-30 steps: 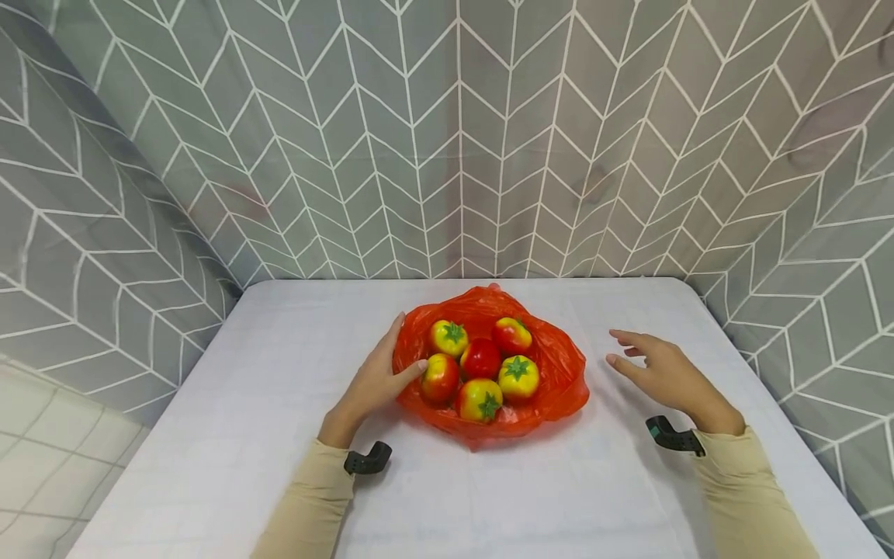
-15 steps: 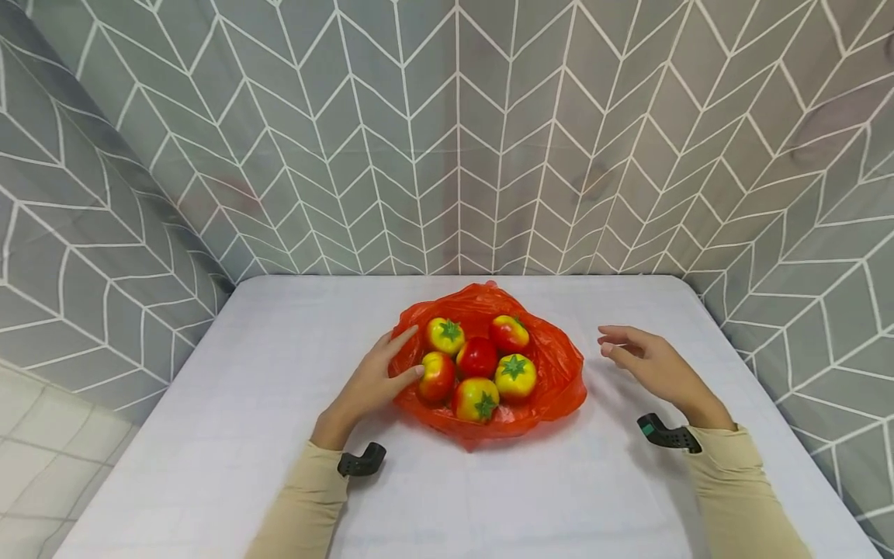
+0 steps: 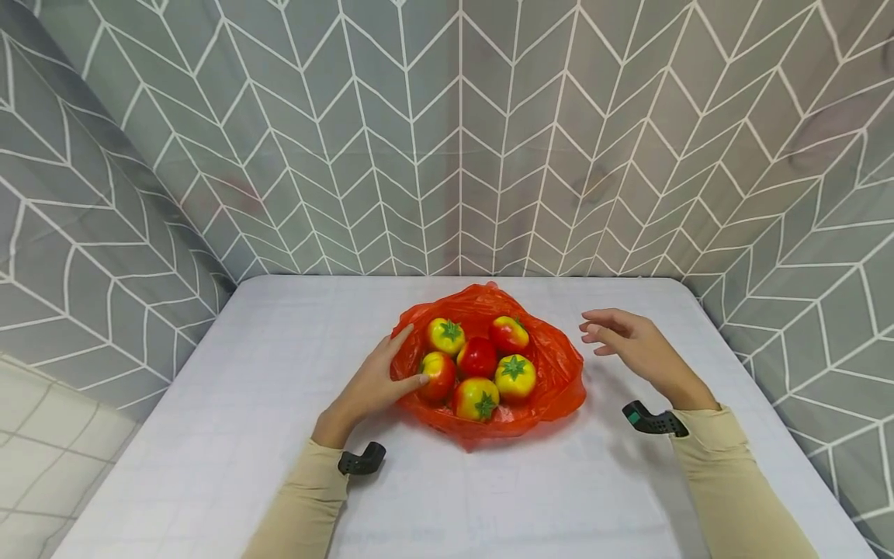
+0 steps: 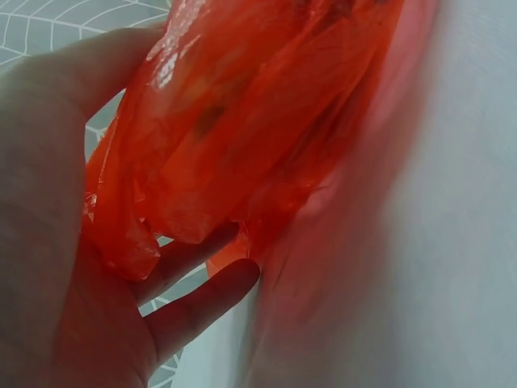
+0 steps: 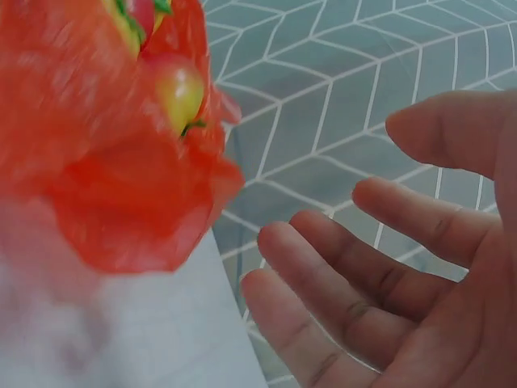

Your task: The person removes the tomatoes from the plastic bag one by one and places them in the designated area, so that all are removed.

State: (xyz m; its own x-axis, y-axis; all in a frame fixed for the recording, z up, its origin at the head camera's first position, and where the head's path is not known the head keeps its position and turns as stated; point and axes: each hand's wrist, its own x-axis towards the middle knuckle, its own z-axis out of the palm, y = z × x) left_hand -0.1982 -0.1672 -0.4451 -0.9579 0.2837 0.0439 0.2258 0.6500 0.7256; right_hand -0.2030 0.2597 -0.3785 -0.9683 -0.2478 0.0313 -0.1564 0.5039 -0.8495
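An opened-out red plastic bag (image 3: 559, 388) lies on the table with several red-and-yellow, tomato-like fruits (image 3: 515, 377) inside, some showing green star-shaped tops. At the bag's left rim is my left hand (image 3: 373, 380). Its thumb tip overlaps the leftmost fruit (image 3: 438, 376) in the head view, and its fingers spread along the bag's outer side. The left wrist view shows red film (image 4: 242, 121) between thumb and fingers, with two relaxed fingers visible below. Off the bag's right side, my right hand (image 3: 639, 349) hovers with fingers loosely bent, holding nothing.
A white-covered table (image 3: 279, 334) bears the bag near its middle. Grey chevron-patterned curtain (image 3: 447, 140) rises behind its far edge and at both sides. Pale floor tiles (image 3: 49, 435) show at lower left. Each wrist wears a black band (image 3: 363, 459).
My right hand has moved left, closer to the bag. The left hand's fingers have shifted over the bag's left rim, while the fruits keep their arrangement.
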